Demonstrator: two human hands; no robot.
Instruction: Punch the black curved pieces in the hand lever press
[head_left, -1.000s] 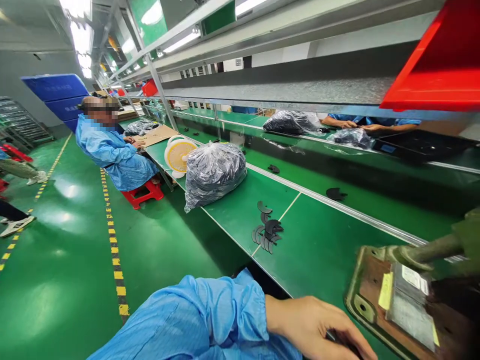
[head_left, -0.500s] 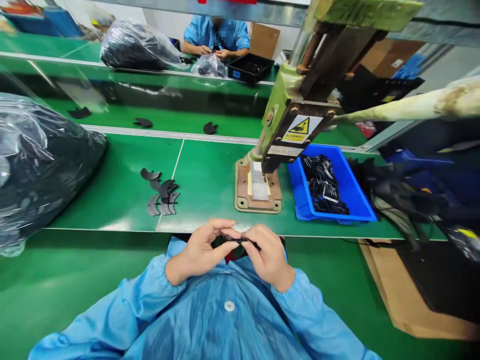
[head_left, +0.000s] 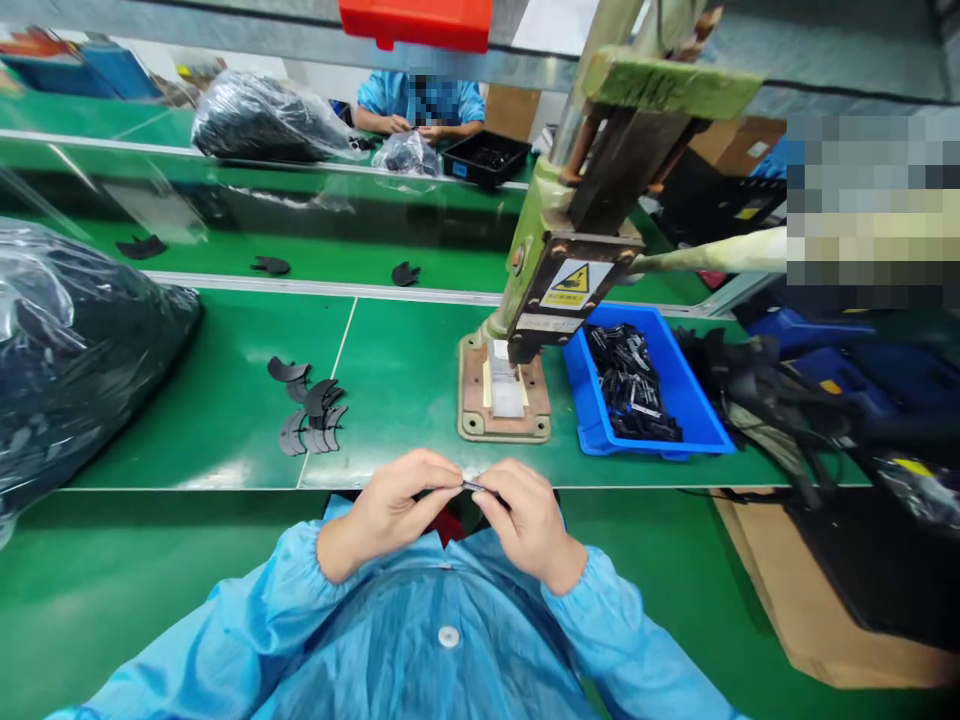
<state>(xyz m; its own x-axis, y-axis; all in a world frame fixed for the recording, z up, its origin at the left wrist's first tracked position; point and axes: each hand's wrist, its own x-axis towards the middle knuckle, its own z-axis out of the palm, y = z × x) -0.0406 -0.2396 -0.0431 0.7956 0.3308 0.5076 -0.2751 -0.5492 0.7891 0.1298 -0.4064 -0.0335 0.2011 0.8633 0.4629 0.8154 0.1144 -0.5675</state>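
Observation:
My left hand (head_left: 397, 505) and my right hand (head_left: 525, 518) meet at the near edge of the green bench (head_left: 405, 360), above my lap. Both pinch a small thin dark part (head_left: 474, 487) between fingertips. Directly ahead stands a green hand press (head_left: 577, 230) on a brown base plate (head_left: 501, 400). A blue bin (head_left: 637, 385) of small black parts sits right of the press. A fan of black crescent-shaped pieces (head_left: 309, 408) lies left of it.
A large clear bag of black parts (head_left: 67, 350) fills the left. Behind the bench runs a conveyor belt (head_left: 300, 255) carrying single black pieces. A person in blue (head_left: 420, 105) works across it beside a black tray (head_left: 487, 155). Cardboard boxes (head_left: 825, 590) and dark clutter lie right.
A second ago my view faced left down the line with only my left hand low. It has swung to the press, and both hands have come together on the small part.

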